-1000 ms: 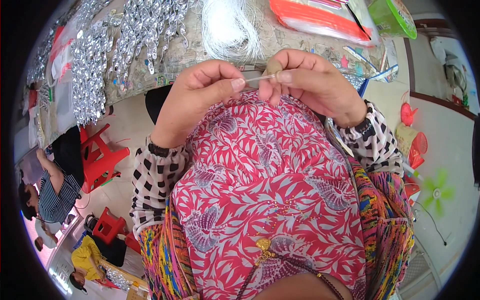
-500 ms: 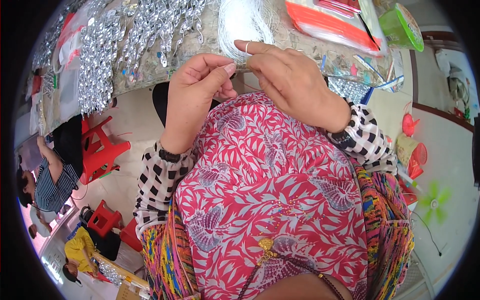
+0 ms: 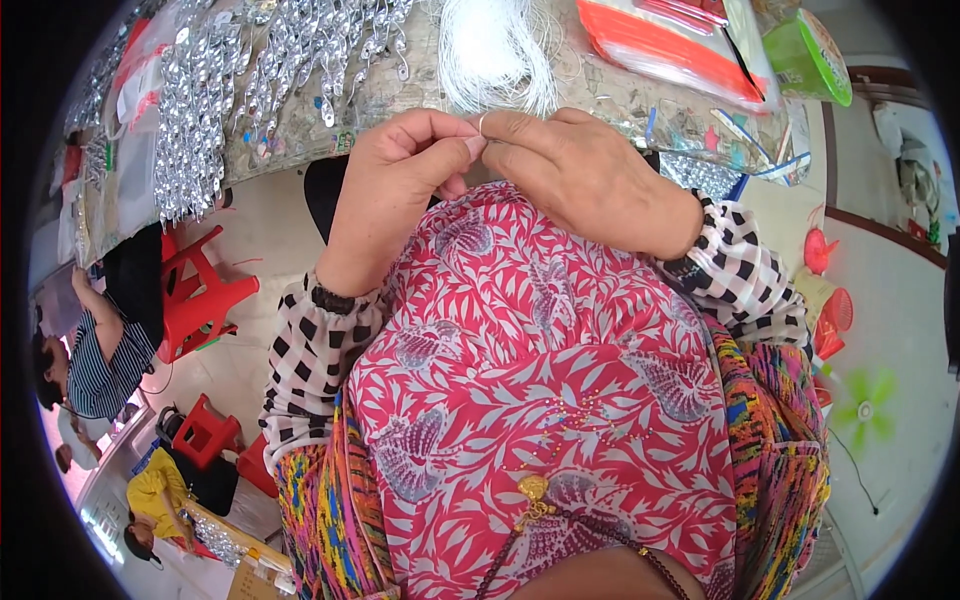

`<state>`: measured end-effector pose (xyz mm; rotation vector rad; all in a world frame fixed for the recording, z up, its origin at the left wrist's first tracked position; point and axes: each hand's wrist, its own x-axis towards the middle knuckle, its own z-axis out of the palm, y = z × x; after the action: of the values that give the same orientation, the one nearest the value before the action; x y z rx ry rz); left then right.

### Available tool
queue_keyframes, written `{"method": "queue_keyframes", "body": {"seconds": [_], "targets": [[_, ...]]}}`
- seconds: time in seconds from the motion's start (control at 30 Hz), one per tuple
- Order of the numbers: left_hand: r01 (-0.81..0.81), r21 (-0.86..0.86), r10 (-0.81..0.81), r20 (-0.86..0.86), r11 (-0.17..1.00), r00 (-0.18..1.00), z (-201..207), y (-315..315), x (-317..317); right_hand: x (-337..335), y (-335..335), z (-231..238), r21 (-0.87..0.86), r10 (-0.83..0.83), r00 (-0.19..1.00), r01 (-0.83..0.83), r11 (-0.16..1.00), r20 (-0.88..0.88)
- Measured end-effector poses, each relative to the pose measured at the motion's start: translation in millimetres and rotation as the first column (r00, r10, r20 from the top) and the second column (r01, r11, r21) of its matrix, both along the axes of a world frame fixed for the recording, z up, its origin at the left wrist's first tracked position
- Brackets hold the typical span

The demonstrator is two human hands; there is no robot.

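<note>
My left hand [image 3: 410, 175] is closed in a pinch, thumb against index finger, just off the table's near edge. My right hand [image 3: 590, 178] meets it there, its fingers bent and their tips touching the left fingertips. Whatever sits between the fingertips is too small to make out. A thin pale band shows round a finger of the right hand. Just beyond both hands, a bundle of white thread [image 3: 492, 60] lies on the table, nearest to the right fingers. Strings of shiny silver pieces [image 3: 195, 120] lie to the left and hang over the edge.
The worn table [image 3: 420, 100] also holds orange-edged plastic bags [image 3: 660, 55] and a green tub [image 3: 795, 60] at right. More silver pieces [image 3: 700, 175] lie below its right edge. Red stools [image 3: 205, 300] stand at left, where people [image 3: 100, 360] sit. A green fan [image 3: 865, 410] is at right.
My right hand has come down and its raised index finger has bent in. The fingertips of both hands, apart before, now meet.
</note>
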<state>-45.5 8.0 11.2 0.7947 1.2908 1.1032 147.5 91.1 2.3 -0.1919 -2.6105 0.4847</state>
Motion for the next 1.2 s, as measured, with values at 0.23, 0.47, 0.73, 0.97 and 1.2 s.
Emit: {"method": "queue_keyframes", "body": {"seconds": [0.23,0.47,0.73,0.97,1.2], "targets": [[0.172,-0.132,-0.155,0.133,0.976,0.979,-5.6,4.6,-8.1,1.8,7.6,9.0,-0.294,-0.114,0.979,0.16,0.942,0.167],[0.26,-0.206,-0.219,0.202,0.943,0.954,-13.6,3.7,-2.7,-11.9,20.4,23.0,-0.149,0.001,0.952,0.047,0.988,0.306],[0.207,-0.09,-0.206,0.011,0.974,0.978,-9.1,-10.7,6.5,-19.2,36.5,29.2,-0.835,0.364,0.847,0.155,0.527,0.387],[0.069,0.23,0.026,-0.385,0.971,0.923,-9.1,-19.6,6.3,-23.6,11.1,-6.3,-0.991,0.155,0.987,0.01,0.136,0.031],[-0.085,0.245,0.186,-0.43,0.966,0.883,-6.1,-19.1,11.9,-29.5,-3.3,-10.7,-0.988,-0.286,0.946,-0.146,0.053,-0.155]]}}
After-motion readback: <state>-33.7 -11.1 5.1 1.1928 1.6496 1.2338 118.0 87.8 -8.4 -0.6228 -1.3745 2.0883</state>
